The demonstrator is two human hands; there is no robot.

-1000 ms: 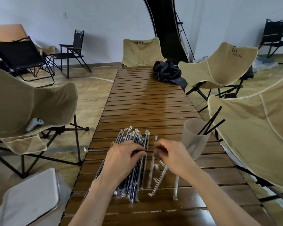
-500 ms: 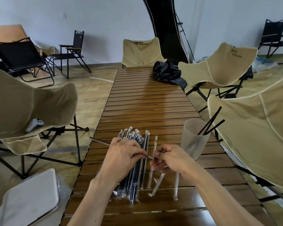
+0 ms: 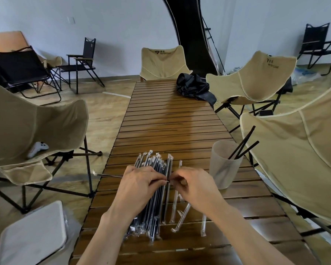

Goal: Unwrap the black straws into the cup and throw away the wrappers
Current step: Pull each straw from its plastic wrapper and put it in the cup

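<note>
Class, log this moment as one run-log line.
left hand: grips wrapped black straw | right hand: pinches wrapper end | frosted plastic cup: black straws inside

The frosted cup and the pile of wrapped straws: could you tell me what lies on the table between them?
In the head view, empty clear wrappers lie between the cup and the pile; the right hand hovers there too.

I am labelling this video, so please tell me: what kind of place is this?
Probably an indoor showroom or test room for camping furniture: a slatted wooden roll-up table, beige folding camp chairs around it, and a tent-like black arch by the white wall.
</note>
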